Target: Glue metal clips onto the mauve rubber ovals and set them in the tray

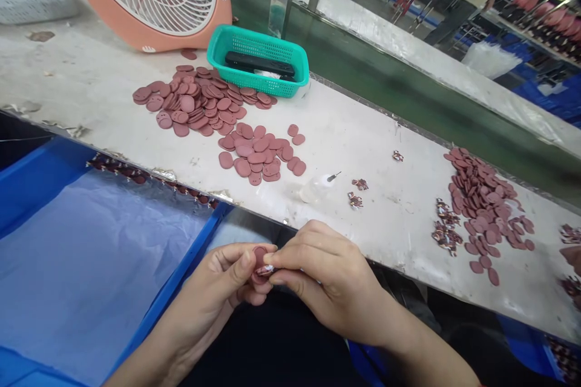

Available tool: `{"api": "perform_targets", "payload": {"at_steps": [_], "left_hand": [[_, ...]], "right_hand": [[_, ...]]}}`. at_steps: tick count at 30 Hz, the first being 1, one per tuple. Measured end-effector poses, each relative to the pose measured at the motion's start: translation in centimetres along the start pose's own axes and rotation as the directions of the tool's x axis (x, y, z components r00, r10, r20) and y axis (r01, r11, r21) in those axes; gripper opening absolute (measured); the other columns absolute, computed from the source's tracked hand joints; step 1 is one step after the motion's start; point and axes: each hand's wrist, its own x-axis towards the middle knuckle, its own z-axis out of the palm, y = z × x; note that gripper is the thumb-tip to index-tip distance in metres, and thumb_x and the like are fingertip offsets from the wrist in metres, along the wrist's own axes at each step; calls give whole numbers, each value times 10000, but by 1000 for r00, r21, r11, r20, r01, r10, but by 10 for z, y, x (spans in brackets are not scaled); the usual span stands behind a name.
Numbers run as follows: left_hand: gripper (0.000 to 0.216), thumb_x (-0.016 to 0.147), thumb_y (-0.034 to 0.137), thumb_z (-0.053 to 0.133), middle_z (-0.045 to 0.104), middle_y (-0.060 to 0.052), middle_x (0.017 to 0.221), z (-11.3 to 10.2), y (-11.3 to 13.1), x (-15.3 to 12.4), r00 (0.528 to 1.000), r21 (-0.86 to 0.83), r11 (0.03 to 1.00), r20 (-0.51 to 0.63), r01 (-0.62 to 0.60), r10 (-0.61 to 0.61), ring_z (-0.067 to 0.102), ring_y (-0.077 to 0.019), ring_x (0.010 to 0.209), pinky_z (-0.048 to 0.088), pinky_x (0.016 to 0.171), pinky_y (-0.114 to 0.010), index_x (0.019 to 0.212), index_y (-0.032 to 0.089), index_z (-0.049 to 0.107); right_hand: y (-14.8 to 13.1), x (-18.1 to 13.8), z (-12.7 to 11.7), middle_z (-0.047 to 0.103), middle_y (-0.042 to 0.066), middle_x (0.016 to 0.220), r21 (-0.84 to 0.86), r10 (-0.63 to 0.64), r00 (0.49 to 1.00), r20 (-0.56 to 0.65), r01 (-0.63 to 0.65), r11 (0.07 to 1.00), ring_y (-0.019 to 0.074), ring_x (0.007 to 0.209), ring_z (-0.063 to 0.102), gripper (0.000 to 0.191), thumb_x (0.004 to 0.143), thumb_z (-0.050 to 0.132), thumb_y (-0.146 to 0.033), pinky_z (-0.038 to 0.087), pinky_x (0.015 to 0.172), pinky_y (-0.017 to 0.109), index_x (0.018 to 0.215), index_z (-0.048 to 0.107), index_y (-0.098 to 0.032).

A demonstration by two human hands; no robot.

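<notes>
My left hand is closed around a reddish-brown oval disc, held in front of the table's near edge. My right hand pinches a small shiny metallic piece against the disc, so the fingertips of both hands nearly meet. The fingers partly hide both parts. On the table just beyond lie a heap of similar oval discs, some with small holes, and a clear bottle with a dark thin tip. To its right are a few small shiny pieces.
A larger disc pile lies beside a green basket holding a black object. An orange fan stands behind. More discs lie at the right. A blue bin with a pale liner sits at the lower left.
</notes>
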Motion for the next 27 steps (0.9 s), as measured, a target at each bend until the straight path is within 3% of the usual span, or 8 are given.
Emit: {"api": "perform_targets", "payload": {"at_steps": [7,14,27], "left_hand": [[319,616,415,926,619,6,579,2,-1,0,999,-50,999,-38,18,-20,518,-84,537,504,531,-159,782,166,818],[360,612,473,915,623,-7,598,2,-1,0,999,-29,999,-51,12,-14,521,-91,560,504,555,-167,687,146,783],[365,640,483,898,663,-22,669,-4,-4,-3,996,-28,999,-81,19,-21,534,-94,585,513,588,-177,808,168,822]], "right_hand": [[2,1,1,735,72,877,-13,-5,1000,2,5,1000,149,776,636,96,927,661,-119,525,783,259,1018,691,-107],[0,-1,5,738,71,867,-12,-28,1000,-8,28,1000,146,770,640,89,923,661,-107,540,772,262,1006,691,-112],[3,-1,13,731,52,853,-46,-44,999,-12,43,998,146,750,629,58,953,626,-147,561,757,280,990,669,-159]]}}
